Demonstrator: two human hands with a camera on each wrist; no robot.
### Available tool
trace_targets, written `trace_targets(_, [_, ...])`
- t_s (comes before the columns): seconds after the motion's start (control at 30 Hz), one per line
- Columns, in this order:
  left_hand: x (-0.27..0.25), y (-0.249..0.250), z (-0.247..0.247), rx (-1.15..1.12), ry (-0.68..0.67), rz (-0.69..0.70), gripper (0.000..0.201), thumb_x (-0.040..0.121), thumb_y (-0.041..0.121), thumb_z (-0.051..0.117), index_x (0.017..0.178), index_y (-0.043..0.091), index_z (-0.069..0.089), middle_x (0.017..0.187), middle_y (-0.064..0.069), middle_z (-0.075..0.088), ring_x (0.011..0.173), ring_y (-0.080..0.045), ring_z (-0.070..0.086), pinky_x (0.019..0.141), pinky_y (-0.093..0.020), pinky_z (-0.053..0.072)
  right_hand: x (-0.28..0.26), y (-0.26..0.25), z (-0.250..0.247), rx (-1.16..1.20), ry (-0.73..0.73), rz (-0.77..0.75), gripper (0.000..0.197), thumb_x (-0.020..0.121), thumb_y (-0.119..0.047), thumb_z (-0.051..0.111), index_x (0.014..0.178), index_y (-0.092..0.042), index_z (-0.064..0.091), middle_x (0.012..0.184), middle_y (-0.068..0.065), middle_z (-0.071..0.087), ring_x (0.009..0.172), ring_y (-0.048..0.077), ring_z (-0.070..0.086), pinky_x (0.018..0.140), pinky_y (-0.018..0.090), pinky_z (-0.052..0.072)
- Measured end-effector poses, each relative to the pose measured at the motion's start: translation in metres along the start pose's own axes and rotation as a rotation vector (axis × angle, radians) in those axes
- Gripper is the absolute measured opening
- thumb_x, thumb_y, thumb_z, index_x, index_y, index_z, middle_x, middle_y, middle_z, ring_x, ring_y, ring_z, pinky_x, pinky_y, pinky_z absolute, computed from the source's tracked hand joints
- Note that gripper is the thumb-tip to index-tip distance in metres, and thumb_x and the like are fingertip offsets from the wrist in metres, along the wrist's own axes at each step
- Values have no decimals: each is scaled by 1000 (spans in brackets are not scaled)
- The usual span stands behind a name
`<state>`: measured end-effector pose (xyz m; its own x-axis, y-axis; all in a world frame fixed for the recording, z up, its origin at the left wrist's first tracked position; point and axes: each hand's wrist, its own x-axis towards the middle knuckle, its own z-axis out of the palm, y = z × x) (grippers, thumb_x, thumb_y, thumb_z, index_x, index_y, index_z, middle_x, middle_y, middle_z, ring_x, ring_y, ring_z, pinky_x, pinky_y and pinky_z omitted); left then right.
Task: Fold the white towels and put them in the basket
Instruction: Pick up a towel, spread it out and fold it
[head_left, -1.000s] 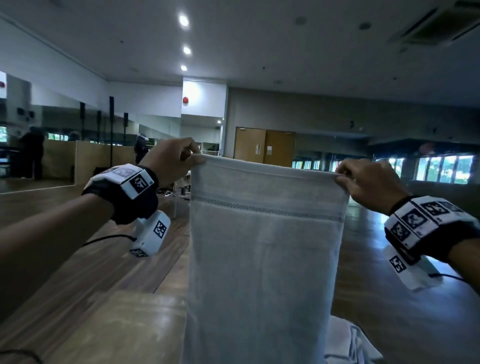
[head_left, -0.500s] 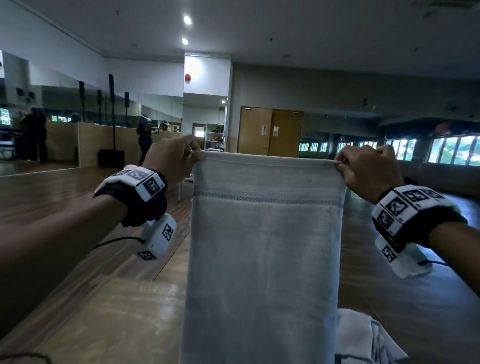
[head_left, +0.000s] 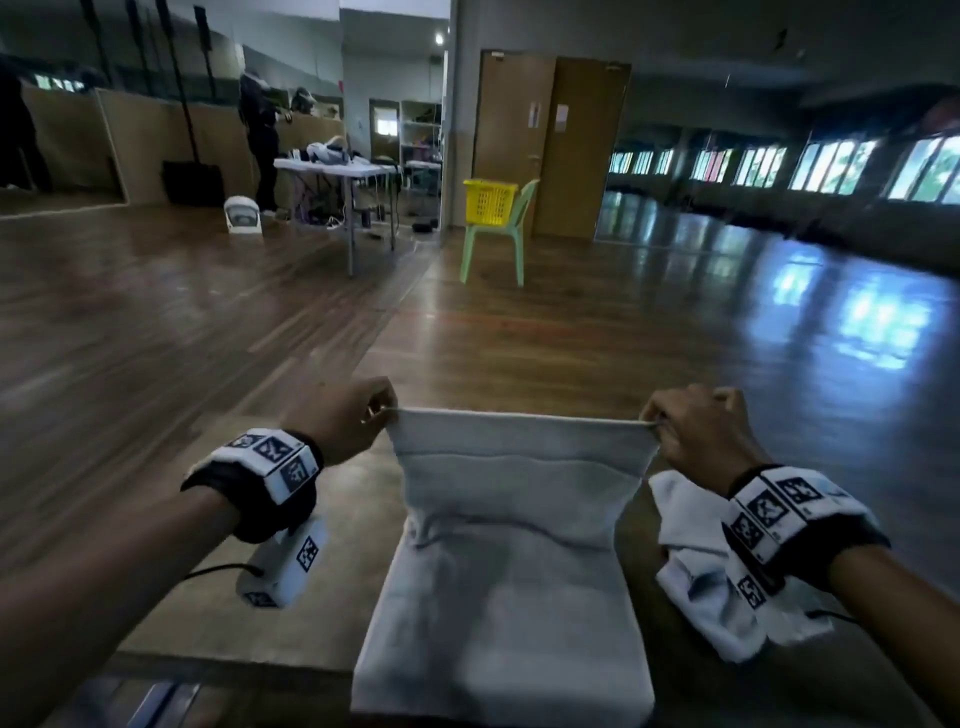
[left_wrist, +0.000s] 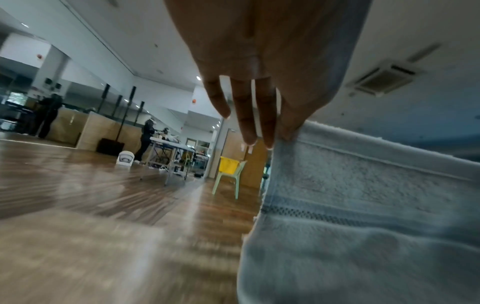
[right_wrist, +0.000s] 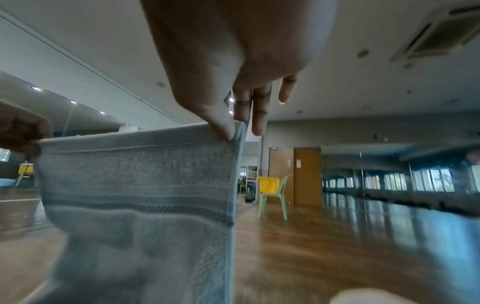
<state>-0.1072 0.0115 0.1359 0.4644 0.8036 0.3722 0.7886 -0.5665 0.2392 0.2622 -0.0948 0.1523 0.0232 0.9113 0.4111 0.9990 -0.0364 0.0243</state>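
Observation:
A white towel (head_left: 509, 587) lies mostly on the wooden table (head_left: 291, 519), its far end lifted and stretched between my hands. My left hand (head_left: 358, 415) pinches the towel's left top corner, seen close in the left wrist view (left_wrist: 291, 133). My right hand (head_left: 675, 426) pinches the right top corner between thumb and finger (right_wrist: 233, 131). The towel (right_wrist: 140, 185) shows a woven stripe near the held edge. A second white towel (head_left: 706, 577) lies crumpled under my right wrist. A yellow basket (head_left: 488, 201) stands on a green chair (head_left: 498, 234) far across the room.
The table's near edge runs along the bottom of the head view. Open wooden floor (head_left: 623, 332) stretches to the chair. A white folding table (head_left: 337, 171) with clutter and a standing person (head_left: 262, 130) are at the back left, brown doors (head_left: 550, 135) behind the chair.
My hands have come down from chest height with the towel, and its lower part now lies on the table. The head view has tilted down, revealing the basket and chair.

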Motion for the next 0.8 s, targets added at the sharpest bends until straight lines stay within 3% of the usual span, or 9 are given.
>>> trace_targets(0.13, [-52, -2, 74, 181, -378, 7, 13, 89, 33, 52, 96, 27, 60, 104, 7, 65, 99, -18, 59, 72, -28, 36, -50, 1, 61, 44, -397, -10, 27, 84, -16, 56, 77, -41, 49, 89, -16, 56, 108, 14, 51, 85, 34, 21])
trace_targets(0.23, [-80, -2, 112, 208, -554, -9, 17, 90, 35, 51, 98, 25, 62, 107, 5, 64, 100, -19, 59, 73, -29, 37, -83, -7, 95, 45, -663, -23, 33, 84, -21, 57, 64, -45, 48, 80, -20, 54, 104, 3, 49, 90, 33, 20])
trace_targets(0.3, [-91, -1, 127, 220, -619, -14, 17, 90, 33, 53, 100, 23, 63, 110, 2, 62, 100, -21, 57, 76, -29, 38, -100, -9, 117, 66, -749, -23, 38, 82, -20, 60, 59, -47, 48, 70, -25, 49, 98, -1, 51, 98, 37, 23])
trace_targets(0.47, [-94, -4, 137, 259, -541, -27, 18, 89, 32, 54, 100, 23, 64, 109, 1, 61, 103, -22, 56, 86, -35, 38, -109, 3, 144, 203, -691, 35, 41, 77, -17, 67, 53, -47, 53, 68, -29, 52, 82, 1, 53, 100, 45, 34])
trace_targets(0.57, [-87, -7, 140, 283, -490, -60, 17, 89, 32, 52, 95, 24, 66, 107, 0, 63, 102, -23, 57, 88, -36, 37, -101, -4, 141, 133, -636, 63, 24, 81, -23, 64, 68, -44, 63, 72, -26, 53, 92, 3, 49, 100, 39, 22])
trace_targets(0.63, [-80, -7, 141, 271, -480, -114, 18, 88, 28, 52, 94, 23, 68, 105, -1, 64, 101, -25, 57, 91, -38, 36, -95, -7, 144, 105, -592, 100, 23, 82, -21, 62, 73, -42, 66, 80, -21, 58, 101, 7, 54, 96, 39, 21])
trace_targets(0.8, [-61, -6, 145, 275, -429, -191, 18, 86, 21, 53, 87, 19, 70, 97, -4, 66, 95, -27, 58, 93, -41, 35, -79, -14, 152, 164, -591, 201, 34, 77, -11, 62, 58, -39, 64, 95, -11, 70, 107, 18, 58, 104, 49, 28])
